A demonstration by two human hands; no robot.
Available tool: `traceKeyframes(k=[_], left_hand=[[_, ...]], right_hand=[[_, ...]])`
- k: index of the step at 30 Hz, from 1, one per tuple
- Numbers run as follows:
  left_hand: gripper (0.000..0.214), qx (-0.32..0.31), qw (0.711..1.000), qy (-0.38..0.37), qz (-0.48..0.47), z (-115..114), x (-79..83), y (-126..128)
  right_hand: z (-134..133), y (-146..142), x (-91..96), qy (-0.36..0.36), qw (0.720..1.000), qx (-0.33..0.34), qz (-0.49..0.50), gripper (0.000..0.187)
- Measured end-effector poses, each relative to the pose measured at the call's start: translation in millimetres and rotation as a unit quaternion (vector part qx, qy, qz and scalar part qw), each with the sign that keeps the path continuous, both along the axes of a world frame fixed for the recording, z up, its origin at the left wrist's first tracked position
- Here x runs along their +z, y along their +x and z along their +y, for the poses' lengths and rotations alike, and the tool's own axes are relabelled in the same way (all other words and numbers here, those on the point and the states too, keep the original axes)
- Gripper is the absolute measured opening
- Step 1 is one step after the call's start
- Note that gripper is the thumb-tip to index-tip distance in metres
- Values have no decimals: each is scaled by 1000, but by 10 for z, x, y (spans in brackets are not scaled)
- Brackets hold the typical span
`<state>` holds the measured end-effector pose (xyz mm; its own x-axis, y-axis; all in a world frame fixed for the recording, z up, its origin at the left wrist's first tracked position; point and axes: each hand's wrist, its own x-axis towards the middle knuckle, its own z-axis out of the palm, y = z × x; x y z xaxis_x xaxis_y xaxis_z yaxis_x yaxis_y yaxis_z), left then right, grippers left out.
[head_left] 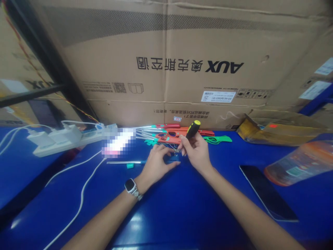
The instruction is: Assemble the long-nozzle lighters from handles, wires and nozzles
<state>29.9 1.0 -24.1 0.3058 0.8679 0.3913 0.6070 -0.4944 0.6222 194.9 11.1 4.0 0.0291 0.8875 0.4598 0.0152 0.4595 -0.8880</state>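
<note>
My left hand [158, 161], with a watch on its wrist, is closed over a blue long-necked lighter [173, 158] low on the table. The lighter's thin metal tube [122, 162] points out to the left. In my right hand [197, 151] is a screwdriver [193, 129] with a black and yellow handle, tilted with its butt up. Its tip comes down by the left fingertips, where small metallic bits show that I cannot make out. A small teal piece [130, 166] touches or lies just below the tube.
Several red and orange lighters [170, 139] and a green one [221, 139] lie behind my hands. A white power strip [70, 140] with cables stands left, near a blurred bright patch. At right are a phone [267, 194], a plastic jar [299, 163] and a taped cardboard piece [275, 126].
</note>
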Motion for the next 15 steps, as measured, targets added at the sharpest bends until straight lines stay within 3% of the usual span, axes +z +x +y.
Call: traceKeyframes(k=[3,15], left_hand=[[42,-5,998,12,61,13,-17,-54],[26,-13,995,14,100,37,-46,-83]], right_hand=[[19,34,-31,4,999,-10,-44,24],[32,23,-129,3,994,13,-108,27]])
